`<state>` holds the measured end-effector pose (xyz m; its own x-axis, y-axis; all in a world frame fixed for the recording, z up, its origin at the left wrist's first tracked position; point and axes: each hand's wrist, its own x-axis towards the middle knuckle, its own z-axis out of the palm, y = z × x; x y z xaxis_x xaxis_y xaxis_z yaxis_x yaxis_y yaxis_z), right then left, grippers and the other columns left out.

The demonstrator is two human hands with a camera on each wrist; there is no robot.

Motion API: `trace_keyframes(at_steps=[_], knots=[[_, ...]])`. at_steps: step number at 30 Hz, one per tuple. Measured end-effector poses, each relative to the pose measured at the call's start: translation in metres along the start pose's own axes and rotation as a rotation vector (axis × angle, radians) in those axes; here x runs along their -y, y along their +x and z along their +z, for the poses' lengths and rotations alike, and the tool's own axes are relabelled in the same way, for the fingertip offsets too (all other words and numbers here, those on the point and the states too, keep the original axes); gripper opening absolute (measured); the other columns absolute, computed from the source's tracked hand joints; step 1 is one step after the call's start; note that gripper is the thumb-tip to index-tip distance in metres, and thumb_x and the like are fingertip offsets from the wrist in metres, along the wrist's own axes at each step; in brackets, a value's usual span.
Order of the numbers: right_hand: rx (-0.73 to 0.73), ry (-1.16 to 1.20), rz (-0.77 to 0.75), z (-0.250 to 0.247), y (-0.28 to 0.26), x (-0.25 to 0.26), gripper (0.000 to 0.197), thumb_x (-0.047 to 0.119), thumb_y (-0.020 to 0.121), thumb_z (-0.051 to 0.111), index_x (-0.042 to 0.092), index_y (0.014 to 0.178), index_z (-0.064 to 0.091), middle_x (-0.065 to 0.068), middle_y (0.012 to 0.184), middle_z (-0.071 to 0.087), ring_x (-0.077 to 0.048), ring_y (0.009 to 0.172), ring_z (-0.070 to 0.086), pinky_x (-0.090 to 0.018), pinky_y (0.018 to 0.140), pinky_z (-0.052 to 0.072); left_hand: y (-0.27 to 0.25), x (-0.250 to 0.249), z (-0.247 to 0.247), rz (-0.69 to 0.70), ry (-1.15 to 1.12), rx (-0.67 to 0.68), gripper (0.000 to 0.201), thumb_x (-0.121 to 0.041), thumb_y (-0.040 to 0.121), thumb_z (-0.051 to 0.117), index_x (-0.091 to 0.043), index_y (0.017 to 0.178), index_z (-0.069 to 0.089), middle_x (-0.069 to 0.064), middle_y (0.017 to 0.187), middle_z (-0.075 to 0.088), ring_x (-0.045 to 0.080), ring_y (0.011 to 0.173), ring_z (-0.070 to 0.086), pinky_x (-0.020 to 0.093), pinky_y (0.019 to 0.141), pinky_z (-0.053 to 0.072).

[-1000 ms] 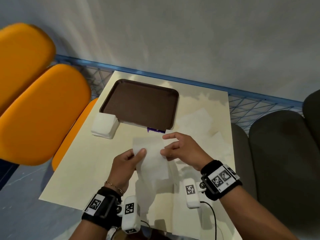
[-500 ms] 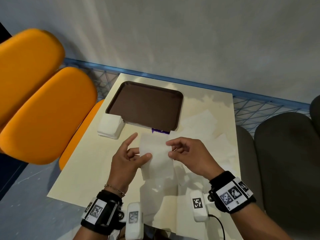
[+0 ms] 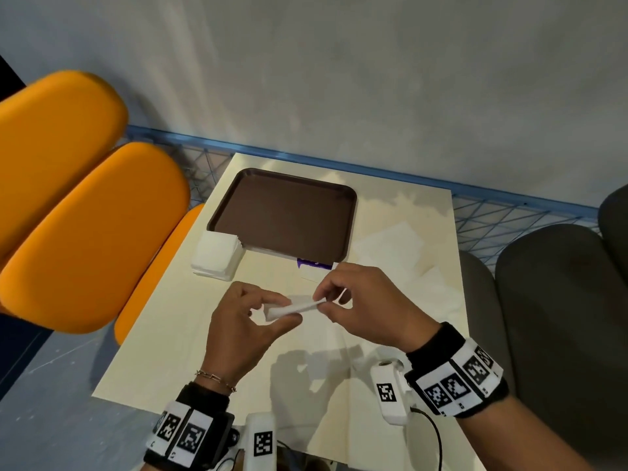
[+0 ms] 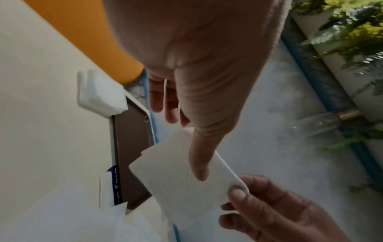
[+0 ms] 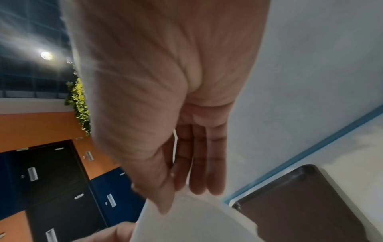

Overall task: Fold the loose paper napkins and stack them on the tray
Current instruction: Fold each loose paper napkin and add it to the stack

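While both the left hand (image 3: 249, 321) and right hand (image 3: 365, 305) pinch a folded napkin (image 3: 292, 309) by its edges, the tray (image 3: 350, 212) lies just beyond.

No words or numbers can be read here. A purple wrapper (image 3: 314, 264) peeks out from under the near edge of the tray (image 3: 282, 212), and it has white letters on it, but they are too small and blurry to read. The white wrist bands (image 3: 457, 385) and the little cameras (image 3: 387, 392) carry black-and-white square code marks, not words.
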<state>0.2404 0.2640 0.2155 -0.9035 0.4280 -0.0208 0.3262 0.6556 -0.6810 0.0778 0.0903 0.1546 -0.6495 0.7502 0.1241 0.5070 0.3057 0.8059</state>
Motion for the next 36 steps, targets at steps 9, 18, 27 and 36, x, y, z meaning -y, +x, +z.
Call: trace_keyframes(at_steps=[9, 18, 27, 36], knots=[[0.011, -0.021, -0.058, -0.007, 0.011, 0.017, 0.024, 0.044, 0.091, 0.080, 0.035, 0.112, 0.074, 0.018, 0.096, 0.071, -0.005, 0.096, 0.061, -0.033, 0.087, 0.054, 0.010, -0.030, 0.005, -0.057, -0.167, 0.089, 0.007, -0.048, 0.080, 0.083, -0.046, 0.081, 0.076, -0.018, 0.097, 0.076, 0.001, 0.091, 0.068, 0.023, 0.073, 0.054], [-0.181, 0.249, 0.126, -0.008, -0.012, -0.002, 0.017, 0.052, 0.085, 0.083, 0.039, 0.093, 0.076, 0.025, 0.113, 0.070, 0.000, 0.118, 0.059, -0.028, 0.102, 0.047, 0.003, -0.042, -0.006, -0.401, -0.725, 0.133, 0.023, -0.032, 0.090, 0.072, -0.021, 0.109, 0.078, 0.000, 0.100, 0.078, 0.007, 0.083, 0.070, 0.034, 0.076, 0.058], [-0.107, 0.546, 0.107, -0.009, -0.009, 0.001, 0.012, 0.029, 0.092, 0.084, 0.020, 0.098, 0.081, 0.004, 0.096, 0.079, -0.026, 0.085, 0.073, -0.048, 0.083, 0.063, 0.005, -0.046, -0.003, -0.425, -0.779, 0.156, 0.025, -0.033, 0.088, 0.070, -0.025, 0.111, 0.078, 0.003, 0.104, 0.077, 0.014, 0.090, 0.071, 0.044, 0.085, 0.056], [-0.047, 0.410, 0.075, -0.022, -0.004, -0.003, 0.008, 0.028, 0.091, 0.085, 0.020, 0.093, 0.083, 0.010, 0.087, 0.079, -0.014, 0.077, 0.073, -0.033, 0.077, 0.063, 0.017, -0.047, -0.023, 0.042, -0.247, 0.089, 0.049, -0.040, 0.082, 0.079, -0.046, 0.129, 0.064, -0.033, 0.121, 0.066, 0.000, 0.106, 0.068, 0.013, 0.081, 0.057]])
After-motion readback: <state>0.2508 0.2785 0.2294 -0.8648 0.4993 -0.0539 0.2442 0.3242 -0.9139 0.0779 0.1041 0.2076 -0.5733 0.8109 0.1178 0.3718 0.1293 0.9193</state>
